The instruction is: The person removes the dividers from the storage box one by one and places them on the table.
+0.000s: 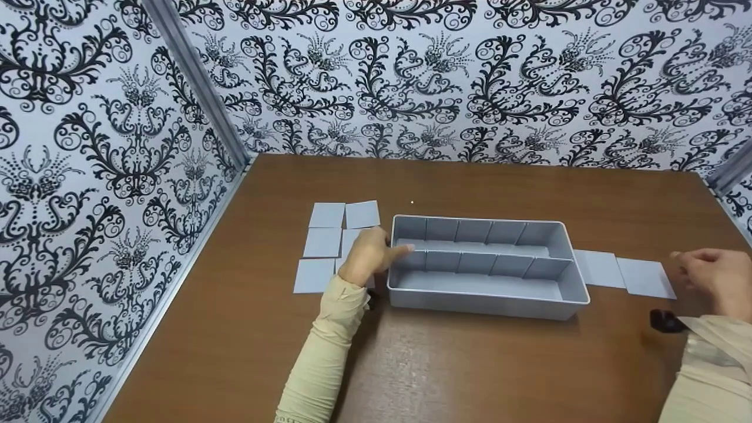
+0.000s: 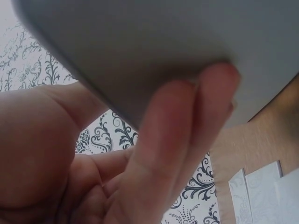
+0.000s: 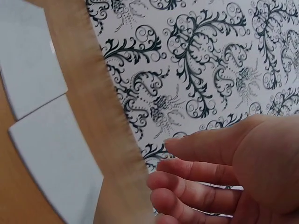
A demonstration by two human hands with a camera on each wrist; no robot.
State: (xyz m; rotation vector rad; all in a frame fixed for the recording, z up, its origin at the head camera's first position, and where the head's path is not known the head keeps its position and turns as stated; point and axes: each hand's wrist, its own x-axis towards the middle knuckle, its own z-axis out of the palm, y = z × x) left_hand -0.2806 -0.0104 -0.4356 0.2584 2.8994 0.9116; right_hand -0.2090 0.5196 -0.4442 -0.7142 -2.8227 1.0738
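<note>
A grey plastic bin (image 1: 482, 302) stands on the table, split lengthwise by a divider into two long troughs with nothing in them. My left hand (image 1: 365, 258) grips its left end, thumb over the rim and fingers against the outer wall. In the left wrist view, fingertips (image 2: 217, 81) press on that grey wall (image 2: 117, 42). To the right, my right hand (image 1: 719, 279) is held apart from the bin, fingers loosely bent and holding nothing. Nearest to it lies a pale square tile (image 1: 646, 278), edge to edge with another tile (image 1: 599, 268) beside the bin's right end.
Several pale square tiles (image 1: 322, 242) lie in two columns left of the bin, partly covered by the left hand. Brown tabletop (image 1: 470, 364) surrounds the bin. Patterned wall panels (image 1: 440, 88) stand behind and at the left. A small black device (image 1: 667, 321) sits at the right wrist.
</note>
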